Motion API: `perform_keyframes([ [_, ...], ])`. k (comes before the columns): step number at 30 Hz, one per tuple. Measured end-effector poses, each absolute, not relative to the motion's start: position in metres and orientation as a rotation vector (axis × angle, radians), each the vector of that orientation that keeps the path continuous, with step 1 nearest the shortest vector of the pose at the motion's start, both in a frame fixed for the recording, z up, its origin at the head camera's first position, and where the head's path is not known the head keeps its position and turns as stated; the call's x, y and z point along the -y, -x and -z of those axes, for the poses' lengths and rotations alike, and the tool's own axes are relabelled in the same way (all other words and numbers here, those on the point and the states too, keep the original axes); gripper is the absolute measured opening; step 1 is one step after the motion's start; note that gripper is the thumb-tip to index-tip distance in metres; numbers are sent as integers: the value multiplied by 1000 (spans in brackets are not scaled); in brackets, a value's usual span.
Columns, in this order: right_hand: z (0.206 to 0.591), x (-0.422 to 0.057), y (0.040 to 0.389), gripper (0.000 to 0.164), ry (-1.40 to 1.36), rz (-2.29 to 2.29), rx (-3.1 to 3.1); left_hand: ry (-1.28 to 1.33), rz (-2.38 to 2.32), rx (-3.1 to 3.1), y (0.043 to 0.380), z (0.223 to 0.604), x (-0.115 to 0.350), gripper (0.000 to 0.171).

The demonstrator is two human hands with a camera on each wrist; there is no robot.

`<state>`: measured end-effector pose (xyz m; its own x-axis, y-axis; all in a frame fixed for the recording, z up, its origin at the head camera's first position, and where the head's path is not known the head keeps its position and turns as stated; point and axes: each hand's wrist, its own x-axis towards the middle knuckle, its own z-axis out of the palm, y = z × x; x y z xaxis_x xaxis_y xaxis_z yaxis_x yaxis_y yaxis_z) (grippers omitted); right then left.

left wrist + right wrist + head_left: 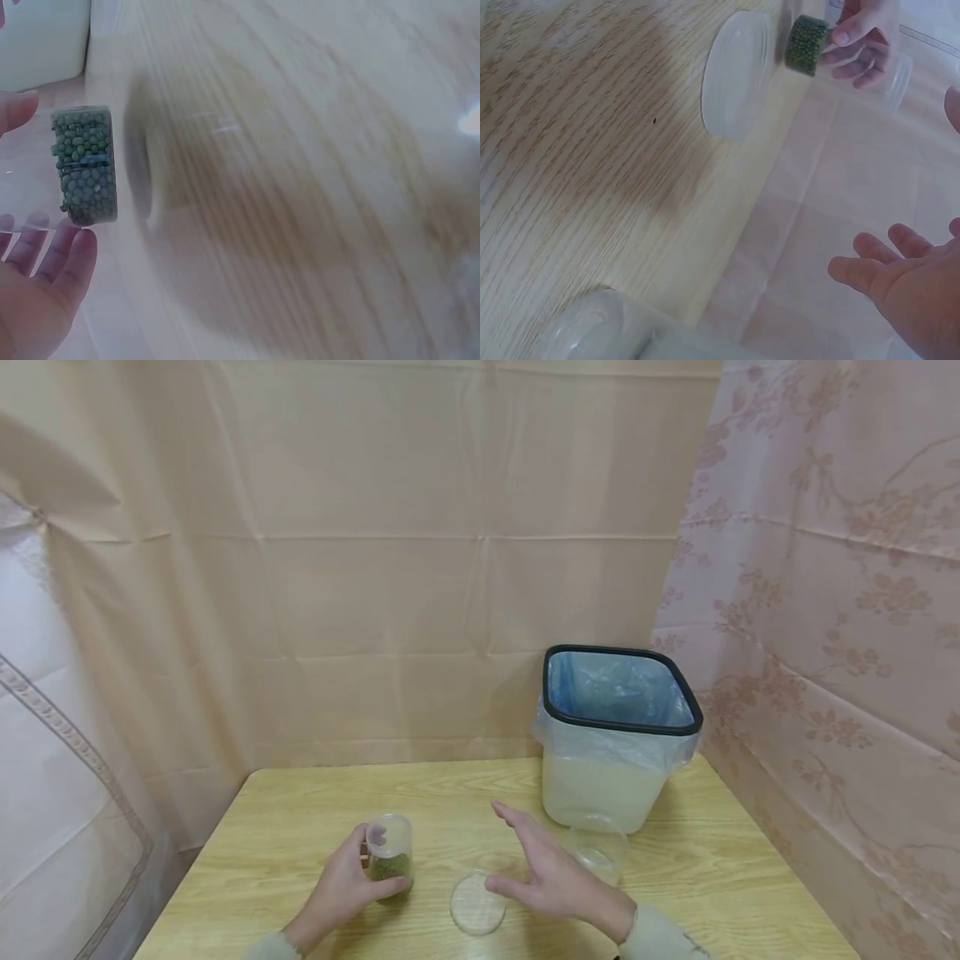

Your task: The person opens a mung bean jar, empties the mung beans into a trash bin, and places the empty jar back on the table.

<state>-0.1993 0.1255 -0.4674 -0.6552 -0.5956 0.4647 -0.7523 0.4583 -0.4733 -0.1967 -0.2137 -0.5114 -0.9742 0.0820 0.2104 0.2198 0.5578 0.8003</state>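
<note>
My left hand [341, 881] grips an upright clear plastic jar [392, 837], thumb on the near side and fingers round the far side. Small green beans [84, 166] fill the bottom part of the jar, and its top shows no lid. To the right of it a round clear lid [477, 906] lies flat on the table. Over the table beside that lid is my right hand [551, 877], thumb and fingers spread apart, holding nothing. A second clear plastic container [607, 842] stands just beyond the right hand, partly hidden by it.
A whitish bin [600, 785] with a black rim and a bluish bag liner stands at the back right of the wood-grain table [450, 793]. Beige cloth [375, 610] hangs behind the table, and a flowered pink curtain [847, 652] runs along the right side.
</note>
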Motion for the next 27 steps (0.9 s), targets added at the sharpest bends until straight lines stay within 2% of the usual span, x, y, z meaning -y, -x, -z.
perform_keyframes([
  [12, 462, -131, 198, 88, -1118, -1090, 2560, 360, 1379, 2619, 194, 502, 201, 78],
  [27, 458, -126, 199, 86, -1117, -1255, 2606, 624, 1221, 2583, 196, 492, 171, 79],
])
